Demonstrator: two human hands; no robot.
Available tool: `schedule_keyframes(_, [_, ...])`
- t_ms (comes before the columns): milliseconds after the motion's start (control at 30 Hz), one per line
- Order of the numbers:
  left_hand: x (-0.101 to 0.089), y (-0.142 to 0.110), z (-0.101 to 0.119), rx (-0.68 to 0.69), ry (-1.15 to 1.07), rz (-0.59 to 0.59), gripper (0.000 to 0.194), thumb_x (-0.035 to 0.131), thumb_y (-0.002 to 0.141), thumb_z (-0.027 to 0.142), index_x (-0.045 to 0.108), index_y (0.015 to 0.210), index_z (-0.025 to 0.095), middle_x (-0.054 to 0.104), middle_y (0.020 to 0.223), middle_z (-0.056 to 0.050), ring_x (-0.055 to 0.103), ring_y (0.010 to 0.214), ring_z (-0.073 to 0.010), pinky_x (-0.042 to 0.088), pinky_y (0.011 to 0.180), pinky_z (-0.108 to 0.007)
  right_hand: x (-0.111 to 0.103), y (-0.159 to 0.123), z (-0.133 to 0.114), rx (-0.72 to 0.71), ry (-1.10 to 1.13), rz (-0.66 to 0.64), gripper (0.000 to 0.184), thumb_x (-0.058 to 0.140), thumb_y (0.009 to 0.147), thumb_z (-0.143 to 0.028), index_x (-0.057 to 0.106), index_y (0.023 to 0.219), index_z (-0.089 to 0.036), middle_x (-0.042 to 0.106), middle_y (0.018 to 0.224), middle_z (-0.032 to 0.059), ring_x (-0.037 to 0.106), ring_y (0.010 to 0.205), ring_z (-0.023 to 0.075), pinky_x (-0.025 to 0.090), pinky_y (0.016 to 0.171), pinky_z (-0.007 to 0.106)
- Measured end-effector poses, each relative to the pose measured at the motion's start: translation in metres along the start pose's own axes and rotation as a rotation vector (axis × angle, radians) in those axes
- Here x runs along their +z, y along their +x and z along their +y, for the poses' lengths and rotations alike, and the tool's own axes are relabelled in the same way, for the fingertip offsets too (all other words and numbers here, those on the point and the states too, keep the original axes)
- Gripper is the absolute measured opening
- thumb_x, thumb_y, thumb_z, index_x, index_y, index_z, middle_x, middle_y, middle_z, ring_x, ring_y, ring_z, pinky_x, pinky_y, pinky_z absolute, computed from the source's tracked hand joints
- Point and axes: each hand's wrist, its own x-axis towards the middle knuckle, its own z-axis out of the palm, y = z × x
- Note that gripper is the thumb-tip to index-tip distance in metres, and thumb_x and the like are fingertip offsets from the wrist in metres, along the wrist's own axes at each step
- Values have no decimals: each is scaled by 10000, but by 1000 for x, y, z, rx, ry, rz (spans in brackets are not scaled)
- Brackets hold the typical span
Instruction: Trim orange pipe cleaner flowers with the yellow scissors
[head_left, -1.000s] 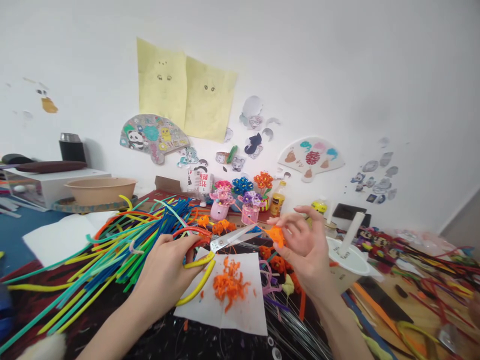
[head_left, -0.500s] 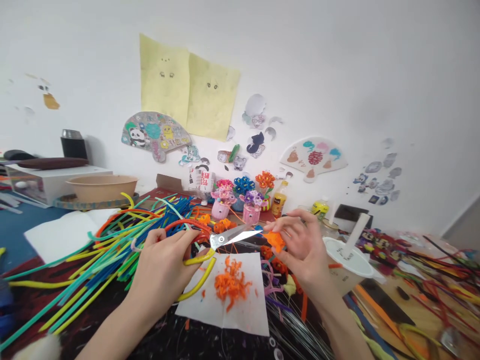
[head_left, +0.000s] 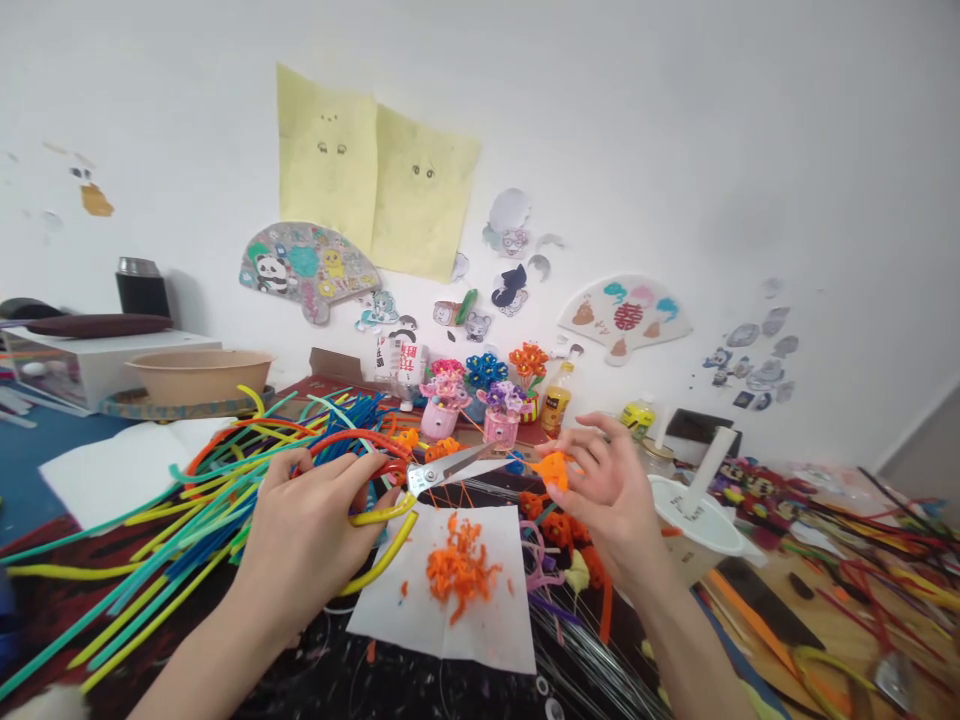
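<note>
My left hand (head_left: 319, 530) grips the handles of a pair of scissors (head_left: 442, 472), one handle red and the other yellow. Their blades are parted slightly and point right. In my right hand (head_left: 607, 490) an orange pipe-cleaner flower (head_left: 553, 470) is pinched between thumb and fingers, with a thin stem reaching left toward the blade tips. Beneath the scissors lies a sheet of white paper (head_left: 487, 635) bearing a heap of orange fuzzy clippings (head_left: 459, 570).
Long coloured pipe cleaners (head_left: 187, 520) spread over the left side. Small potted pipe-cleaner flowers (head_left: 501, 410) stand at the back beside a yellow bottle (head_left: 556, 395). A white-lidded cup (head_left: 697, 515) is right of my right hand, with wires (head_left: 592, 625) in front.
My left hand and the scissors have drawn back left, away from the orange flower. The flower has turned a little in my right hand, and its thin stem now shows.
</note>
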Motion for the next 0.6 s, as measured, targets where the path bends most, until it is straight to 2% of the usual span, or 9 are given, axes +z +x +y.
schedule_keyframes(200, [1,-2,0,64,-2,-81,206,503,844,367,658,848,231,630,599,42,518,522,-155,291,778,-360,1,0,-1,106,21,93,492,766,708,-198,489,1101,-301,546,979,8,597,966,202,476,867,351])
schedule_keyframes(333, [4,-3,1,55,23,-91,217,511,841,367,616,721,220,603,566,43,486,517,-158,280,750,-352,-1,2,2,115,3,113,512,803,668,-238,508,1084,-287,568,975,18,593,906,187,494,791,317])
schedule_keyframes(500, [4,-2,2,84,-43,-76,190,503,854,359,653,842,242,604,562,58,475,528,-156,271,740,-335,-2,2,4,151,11,85,486,799,681,-243,521,1076,-295,566,990,10,597,917,178,494,809,312])
schedule_keyframes(600, [2,-2,2,89,-77,-46,189,506,851,359,654,843,241,623,584,55,486,538,-152,271,742,-333,-2,2,4,160,-12,87,467,801,677,-237,538,1057,-304,559,976,-5,601,928,174,495,813,305])
